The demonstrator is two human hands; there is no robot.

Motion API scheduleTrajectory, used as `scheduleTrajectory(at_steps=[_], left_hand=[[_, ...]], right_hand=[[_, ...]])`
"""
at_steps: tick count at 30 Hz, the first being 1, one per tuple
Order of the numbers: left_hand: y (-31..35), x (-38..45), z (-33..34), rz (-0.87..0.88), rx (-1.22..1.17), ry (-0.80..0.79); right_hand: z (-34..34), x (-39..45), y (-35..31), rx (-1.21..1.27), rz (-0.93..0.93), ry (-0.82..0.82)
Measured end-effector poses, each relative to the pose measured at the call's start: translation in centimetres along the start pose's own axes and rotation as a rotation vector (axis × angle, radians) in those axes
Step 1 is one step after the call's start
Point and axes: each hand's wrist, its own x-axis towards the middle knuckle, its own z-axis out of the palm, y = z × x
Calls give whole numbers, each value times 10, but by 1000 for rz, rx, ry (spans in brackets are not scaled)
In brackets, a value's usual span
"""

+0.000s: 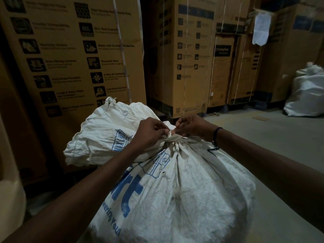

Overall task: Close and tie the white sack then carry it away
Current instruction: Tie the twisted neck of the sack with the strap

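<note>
Stacked cartons (73,55); grey floor (263,130); white sack (184,181)

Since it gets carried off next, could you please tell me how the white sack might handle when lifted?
The white sack bulges full, so it is probably heavy. Its creased woven cloth looks floppy and would likely sag. The gathered neck seems the firmest grip.

A dim storeroom or warehouse: tall brown cardboard cartons (73,50) printed with product feature icons and bound with strapping stand stacked wall to wall, more cartons (192,55) rising behind them. The bare grey concrete floor (263,130) runs to a corner where a filled white bag (306,92) rests against the boxes.
</note>
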Motion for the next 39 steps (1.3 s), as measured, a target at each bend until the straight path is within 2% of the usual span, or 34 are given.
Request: scheduleTrajectory(at_steps=[9, 15, 18, 23, 28, 35, 39], left_hand=[[5, 1, 4, -2, 64, 14], [12, 2, 11, 0, 143, 37], [16, -1, 12, 15, 185, 59], [6, -2, 14, 87, 192, -97], [5, 3, 11, 173, 265, -232], [-4, -7, 6, 241, 267, -228], [-10, -16, 7, 275, 282, -206]], right_hand=[[1, -3, 17, -216, -239, 39], [12, -12, 21, -277, -389, 167], [14, -13, 14, -347, -443, 161], [11, -17, 13, -417, -454, 132], [15, -21, 23, -436, -468, 217], [21, -21, 28, -415, -475, 116], [24, -24, 31, -400, -493, 117]])
